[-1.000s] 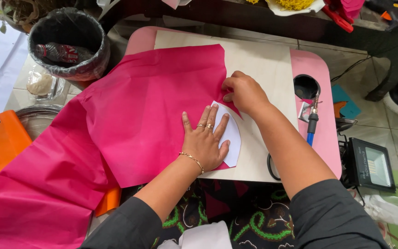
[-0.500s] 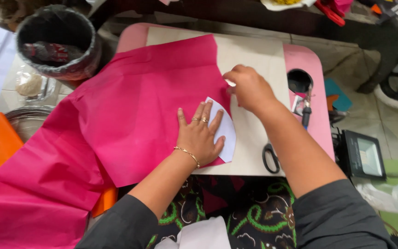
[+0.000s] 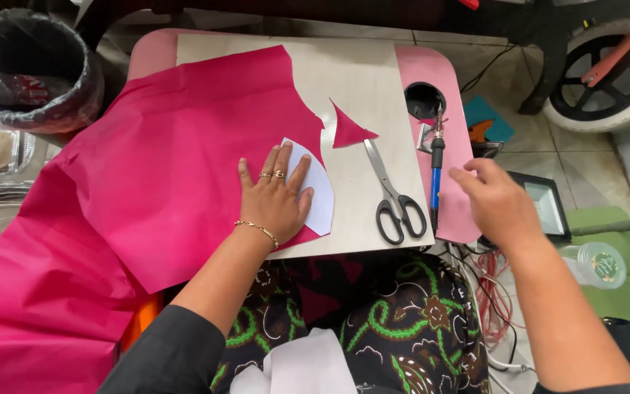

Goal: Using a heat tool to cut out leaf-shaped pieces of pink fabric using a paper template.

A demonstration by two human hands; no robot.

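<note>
The right hand [image 3: 501, 201] is hovering, fingers loosely open and gripping nothing, just right of the blue tool [image 3: 436, 169], whose long axis is running away from the person; the scissors [image 3: 391, 191] are lying further left; the left hand [image 3: 276, 197] is pressing flat, fingers spread, on the white template [image 3: 320, 191].

The left hand [image 3: 277, 197] lies flat, fingers spread, pressing a white paper template [image 3: 316, 191] onto a large pink fabric sheet [image 3: 176, 153] that covers the left part of the bench [image 3: 359, 80] and spills off its left edge. The right hand [image 3: 501, 204] hovers open and empty past the bench's right edge, near a blue-handled soldering iron [image 3: 437, 171]. Black-handled scissors [image 3: 394, 197] lie closed on the bare board near the front edge, just below a small triangular pink offcut [image 3: 348, 131]. A black bin [image 3: 27, 69] stands beyond the far left corner.
</note>
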